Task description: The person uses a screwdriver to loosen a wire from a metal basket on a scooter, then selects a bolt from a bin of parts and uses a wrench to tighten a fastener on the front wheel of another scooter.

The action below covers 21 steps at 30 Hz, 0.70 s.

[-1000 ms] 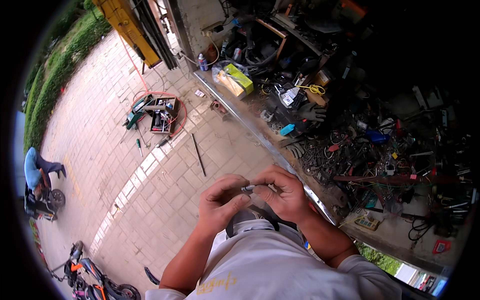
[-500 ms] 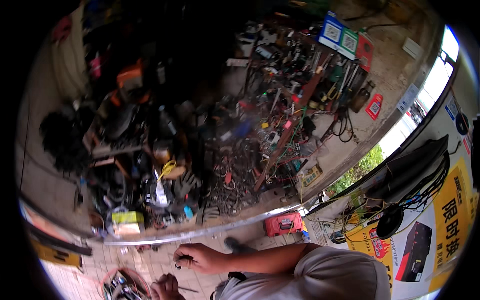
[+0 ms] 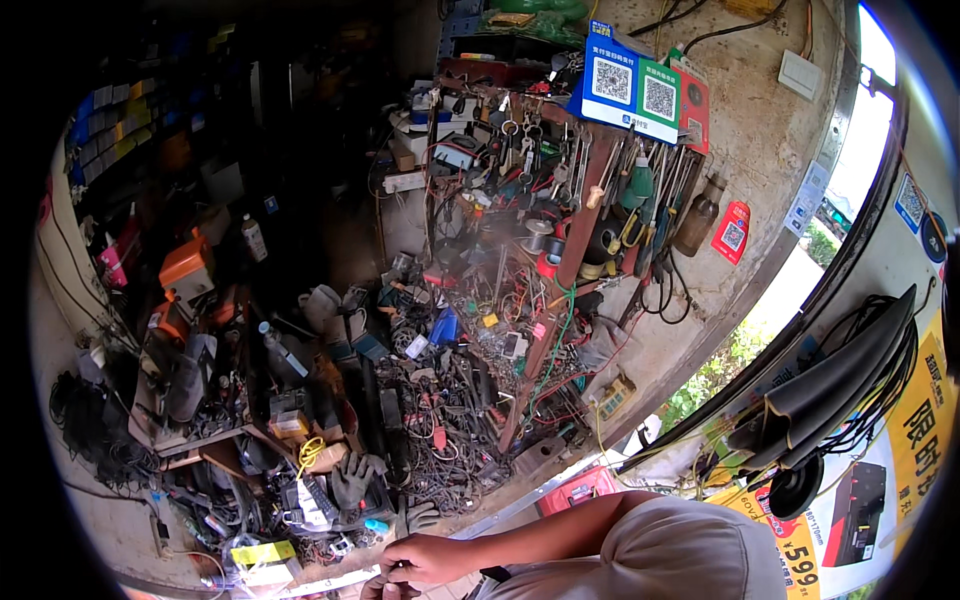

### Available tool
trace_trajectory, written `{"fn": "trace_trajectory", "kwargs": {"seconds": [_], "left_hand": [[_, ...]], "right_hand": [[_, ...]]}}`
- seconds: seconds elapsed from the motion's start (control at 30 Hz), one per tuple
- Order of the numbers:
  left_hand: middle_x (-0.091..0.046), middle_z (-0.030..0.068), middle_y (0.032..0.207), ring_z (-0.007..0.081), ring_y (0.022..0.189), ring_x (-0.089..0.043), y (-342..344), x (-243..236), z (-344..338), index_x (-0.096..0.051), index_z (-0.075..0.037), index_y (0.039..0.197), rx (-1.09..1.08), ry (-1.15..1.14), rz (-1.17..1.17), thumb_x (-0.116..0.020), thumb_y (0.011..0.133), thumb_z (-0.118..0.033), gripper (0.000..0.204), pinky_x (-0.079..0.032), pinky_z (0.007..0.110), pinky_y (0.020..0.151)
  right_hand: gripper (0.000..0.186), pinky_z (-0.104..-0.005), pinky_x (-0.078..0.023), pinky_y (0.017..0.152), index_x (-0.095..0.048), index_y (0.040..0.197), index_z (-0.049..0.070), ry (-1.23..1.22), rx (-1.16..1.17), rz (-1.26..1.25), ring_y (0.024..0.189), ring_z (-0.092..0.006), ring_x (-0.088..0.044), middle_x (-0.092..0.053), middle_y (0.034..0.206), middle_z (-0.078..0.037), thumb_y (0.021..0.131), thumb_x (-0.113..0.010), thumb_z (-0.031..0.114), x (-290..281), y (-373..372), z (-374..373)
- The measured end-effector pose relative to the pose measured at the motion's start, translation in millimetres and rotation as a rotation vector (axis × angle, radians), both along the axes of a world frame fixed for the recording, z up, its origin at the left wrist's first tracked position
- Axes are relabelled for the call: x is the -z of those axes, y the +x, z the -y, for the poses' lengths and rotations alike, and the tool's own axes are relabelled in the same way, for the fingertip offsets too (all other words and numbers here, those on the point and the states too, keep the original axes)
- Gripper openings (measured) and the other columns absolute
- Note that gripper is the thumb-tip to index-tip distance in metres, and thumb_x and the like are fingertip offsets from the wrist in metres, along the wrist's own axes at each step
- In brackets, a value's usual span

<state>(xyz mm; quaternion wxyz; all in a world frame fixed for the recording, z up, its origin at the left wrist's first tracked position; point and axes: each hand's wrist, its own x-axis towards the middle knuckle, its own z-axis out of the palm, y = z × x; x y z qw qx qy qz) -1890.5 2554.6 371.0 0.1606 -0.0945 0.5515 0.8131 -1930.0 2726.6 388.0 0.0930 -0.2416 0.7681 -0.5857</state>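
Note:
At the bottom edge, my right hand (image 3: 418, 560) has its fingers curled together; whatever they hold is too hidden to make out. Just below it, my left hand (image 3: 394, 588) is mostly cut off by the frame, its visible fingers bent close to the right one. Beyond them runs a cluttered ledge holding grey work gloves (image 3: 354, 480), a small cyan bottle (image 3: 376, 526), a yellow-green box (image 3: 262, 551) and heaps of dark cables and parts (image 3: 440, 400).
Hand tools (image 3: 640, 190) hang around a wooden post (image 3: 565, 290) beneath payment-code signs (image 3: 612, 85). A red case (image 3: 572, 490) lies low right, near a draped black sheet (image 3: 820, 390) and yellow poster. The dark shop interior fills the upper left; a bright gap (image 3: 760, 310) opens rightward.
The view has swung from the paved yard, toolbox and scooters to face the cluttered shop interior. My hands have sunk to the lower edge, and the small part seen between them earlier is hidden.

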Motion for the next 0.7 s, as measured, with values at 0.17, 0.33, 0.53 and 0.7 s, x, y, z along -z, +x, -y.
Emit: {"fn": "trace_trajectory", "kwargs": {"seconds": [0.17, 0.33, 0.53, 0.7], "left_hand": [[-0.058, 0.0054, 0.083, 0.0163, 0.069, -0.056, -25, 34, -31, -0.057, -0.005, 0.093, -0.040, 0.230, 0.009, -0.058, 0.083, 0.000, 0.011, -0.051, 0.033, 0.067], [-0.056, 0.0057, 0.077, 0.0149, 0.060, -0.055, -23, 38, -27, -0.053, -0.003, 0.096, -0.208, 0.158, 0.062, -0.056, 0.085, 0.002, 0.012, -0.051, 0.030, 0.056], [-0.059, 0.0050, 0.082, 0.0158, 0.073, -0.060, 18, 83, 5, -0.058, -0.002, 0.104, -0.269, 0.258, 0.352, -0.059, 0.087, -0.005, 0.017, -0.052, 0.031, 0.071], [-0.062, 0.0063, 0.087, 0.0159, 0.074, -0.061, 69, 109, 30, -0.059, -0.001, 0.102, -0.359, 0.118, 0.453, -0.057, 0.087, 0.000, 0.015, -0.053, 0.030, 0.069]], "right_hand": [[0.029, -0.0336, -0.046, 0.070, -0.058, 0.094, 0.003, -0.019, 0.383, 0.045, 0.078, -0.0198, -0.056, -0.058, 0.084, -0.009, 0.087, -0.060, 0.031, 6, -44, -89], [0.033, -0.0276, -0.048, 0.073, -0.059, 0.101, -0.002, -0.027, 0.692, 0.265, 0.080, -0.0137, -0.061, -0.065, 0.087, -0.007, 0.088, -0.062, 0.028, -10, -64, -179], [0.033, -0.0327, -0.048, 0.071, -0.059, 0.086, -0.004, 0.473, 0.637, 0.467, 0.077, -0.0242, -0.064, -0.064, 0.081, -0.016, 0.080, -0.066, 0.028, 200, 27, -214], [0.034, -0.0390, -0.049, 0.066, -0.060, 0.081, -0.002, 0.570, 0.511, 0.708, 0.076, -0.0314, -0.064, -0.064, 0.078, -0.019, 0.074, -0.068, 0.030, 306, 112, -222]]}}
